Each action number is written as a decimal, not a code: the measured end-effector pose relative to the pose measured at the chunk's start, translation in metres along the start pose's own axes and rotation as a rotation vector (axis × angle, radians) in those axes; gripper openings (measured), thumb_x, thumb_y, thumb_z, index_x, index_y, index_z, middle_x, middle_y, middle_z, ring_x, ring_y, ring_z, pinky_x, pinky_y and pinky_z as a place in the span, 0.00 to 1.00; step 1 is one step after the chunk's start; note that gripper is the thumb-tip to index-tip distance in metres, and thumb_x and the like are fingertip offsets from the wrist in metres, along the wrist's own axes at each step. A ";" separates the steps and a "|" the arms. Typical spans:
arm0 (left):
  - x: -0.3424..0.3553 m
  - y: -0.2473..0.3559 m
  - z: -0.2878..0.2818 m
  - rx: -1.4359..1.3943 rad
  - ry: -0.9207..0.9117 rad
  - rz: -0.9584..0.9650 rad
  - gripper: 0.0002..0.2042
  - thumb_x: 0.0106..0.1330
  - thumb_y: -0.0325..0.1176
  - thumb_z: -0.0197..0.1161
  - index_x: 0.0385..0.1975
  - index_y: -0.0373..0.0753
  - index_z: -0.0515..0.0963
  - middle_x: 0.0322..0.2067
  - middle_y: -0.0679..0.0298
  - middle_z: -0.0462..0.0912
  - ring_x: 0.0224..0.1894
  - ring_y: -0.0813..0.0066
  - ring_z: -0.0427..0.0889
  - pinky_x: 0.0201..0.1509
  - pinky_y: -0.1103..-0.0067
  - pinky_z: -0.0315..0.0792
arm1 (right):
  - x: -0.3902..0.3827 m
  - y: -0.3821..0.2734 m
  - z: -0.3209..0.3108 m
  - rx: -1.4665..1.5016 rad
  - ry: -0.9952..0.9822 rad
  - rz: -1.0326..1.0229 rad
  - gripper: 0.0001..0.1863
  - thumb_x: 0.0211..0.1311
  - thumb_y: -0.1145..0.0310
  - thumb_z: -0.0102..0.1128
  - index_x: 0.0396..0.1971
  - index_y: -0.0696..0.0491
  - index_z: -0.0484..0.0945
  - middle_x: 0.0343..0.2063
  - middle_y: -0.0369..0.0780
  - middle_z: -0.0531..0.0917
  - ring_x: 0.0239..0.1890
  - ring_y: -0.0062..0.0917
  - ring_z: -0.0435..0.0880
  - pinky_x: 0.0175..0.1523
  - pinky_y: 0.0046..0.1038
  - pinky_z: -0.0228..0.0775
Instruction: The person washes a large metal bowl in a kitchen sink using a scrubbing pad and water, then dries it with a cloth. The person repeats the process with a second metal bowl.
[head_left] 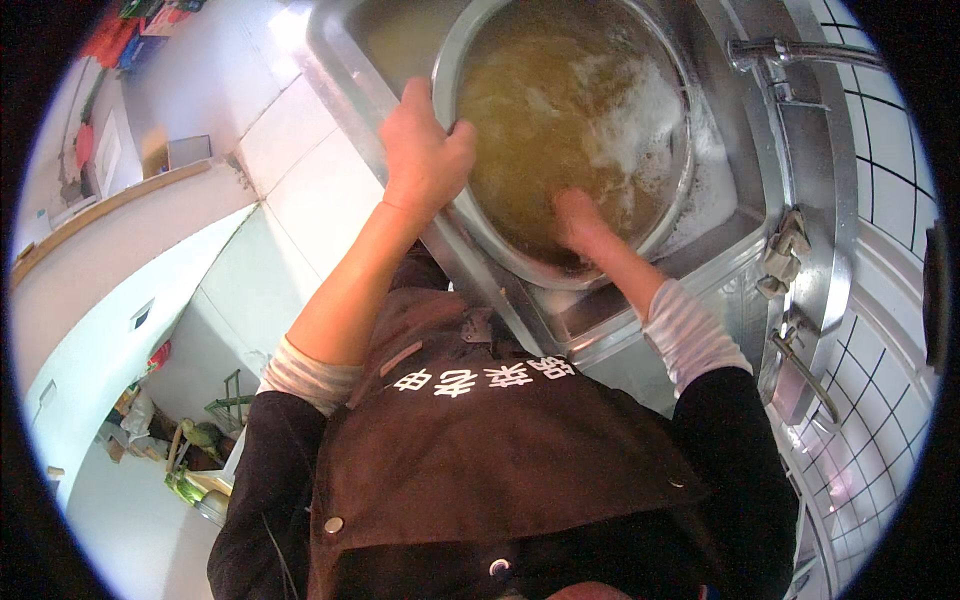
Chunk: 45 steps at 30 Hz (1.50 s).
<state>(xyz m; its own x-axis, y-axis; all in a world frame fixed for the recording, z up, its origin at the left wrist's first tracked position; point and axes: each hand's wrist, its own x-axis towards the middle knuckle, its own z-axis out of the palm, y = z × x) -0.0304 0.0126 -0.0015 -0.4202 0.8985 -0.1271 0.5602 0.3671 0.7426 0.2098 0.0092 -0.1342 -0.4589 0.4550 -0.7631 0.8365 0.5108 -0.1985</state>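
Note:
A large round metal basin (560, 276) sits in a stainless steel sink (460, 262). It holds murky yellowish-brown water (520, 120) with white foam (640, 115) toward its right side. My left hand (425, 150) is closed on the basin's left rim, with the thumb lying toward the inner side. My right hand (580, 225) dips into the water near the basin's near side. Its fingers are under the cloudy surface, so whether they hold anything is hidden.
A metal faucet (810, 52) reaches over the sink from the right. A crumpled grey-beige cloth (787, 250) lies on the sink's right ledge, with a second tap (805, 378) nearer me. White tiles (885, 170) cover the right wall. Vegetables (200, 440) sit at lower left.

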 end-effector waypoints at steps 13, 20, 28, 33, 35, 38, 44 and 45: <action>-0.051 -0.014 -0.010 -0.121 -0.078 -0.019 0.28 0.50 0.29 0.67 0.51 0.29 0.62 0.40 0.39 0.78 0.45 0.39 0.79 0.51 0.60 0.73 | -0.062 -0.081 -0.121 1.213 0.585 -0.491 0.18 0.62 0.74 0.58 0.52 0.49 0.80 0.50 0.39 0.81 0.52 0.27 0.79 0.59 0.28 0.68; -0.048 -0.014 0.008 -0.171 -0.019 0.106 0.32 0.53 0.31 0.68 0.56 0.29 0.59 0.36 0.40 0.80 0.43 0.39 0.81 0.46 0.59 0.75 | -0.057 -0.100 -0.135 0.671 0.847 -0.795 0.23 0.59 0.77 0.61 0.55 0.41 0.82 0.66 0.43 0.68 0.66 0.39 0.68 0.70 0.34 0.59; -0.052 -0.010 0.009 -0.096 0.052 0.002 0.25 0.51 0.28 0.63 0.48 0.30 0.61 0.34 0.39 0.78 0.40 0.34 0.78 0.44 0.57 0.72 | 0.020 -0.073 -0.198 0.426 1.002 -0.510 0.21 0.64 0.71 0.55 0.55 0.37 0.81 0.67 0.39 0.67 0.65 0.38 0.70 0.66 0.34 0.65; -0.045 -0.004 0.003 -0.089 -0.049 -0.065 0.26 0.53 0.25 0.61 0.50 0.27 0.58 0.34 0.34 0.77 0.39 0.31 0.77 0.43 0.54 0.71 | 0.007 -0.096 -0.182 0.278 1.002 -0.686 0.21 0.60 0.69 0.57 0.52 0.37 0.83 0.67 0.44 0.66 0.65 0.42 0.69 0.67 0.39 0.63; -0.046 -0.013 0.007 -0.208 -0.019 0.087 0.26 0.53 0.25 0.61 0.50 0.27 0.58 0.34 0.35 0.77 0.39 0.31 0.77 0.43 0.55 0.72 | -0.014 -0.109 -0.167 0.300 0.937 -0.779 0.20 0.58 0.69 0.57 0.50 0.38 0.84 0.67 0.44 0.67 0.65 0.43 0.69 0.67 0.41 0.61; -0.050 -0.012 0.008 -0.128 0.021 0.081 0.25 0.53 0.25 0.61 0.50 0.28 0.60 0.35 0.37 0.78 0.39 0.33 0.78 0.44 0.57 0.73 | -0.012 -0.103 -0.173 0.271 0.971 -0.788 0.20 0.57 0.68 0.58 0.49 0.37 0.85 0.65 0.43 0.69 0.67 0.41 0.68 0.64 0.44 0.61; -0.055 -0.003 0.005 -0.076 0.062 0.025 0.23 0.52 0.24 0.60 0.49 0.28 0.62 0.36 0.39 0.78 0.38 0.37 0.80 0.43 0.60 0.74 | 0.065 -0.039 -0.228 0.048 1.171 -0.390 0.31 0.54 0.76 0.57 0.58 0.32 0.76 0.65 0.47 0.68 0.63 0.47 0.71 0.63 0.44 0.66; -0.056 -0.002 0.005 -0.091 0.061 0.018 0.23 0.51 0.24 0.59 0.48 0.28 0.62 0.36 0.40 0.78 0.38 0.38 0.80 0.43 0.60 0.74 | 0.079 -0.020 -0.234 0.035 1.175 -0.335 0.33 0.53 0.77 0.57 0.59 0.32 0.74 0.64 0.49 0.68 0.62 0.48 0.72 0.62 0.43 0.68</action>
<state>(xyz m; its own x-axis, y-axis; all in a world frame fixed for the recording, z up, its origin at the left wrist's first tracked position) -0.0046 -0.0373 0.0008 -0.4548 0.8874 -0.0755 0.5021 0.3255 0.8012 0.0866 0.2056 -0.0464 -0.6295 0.6959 0.3457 0.6241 0.7178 -0.3087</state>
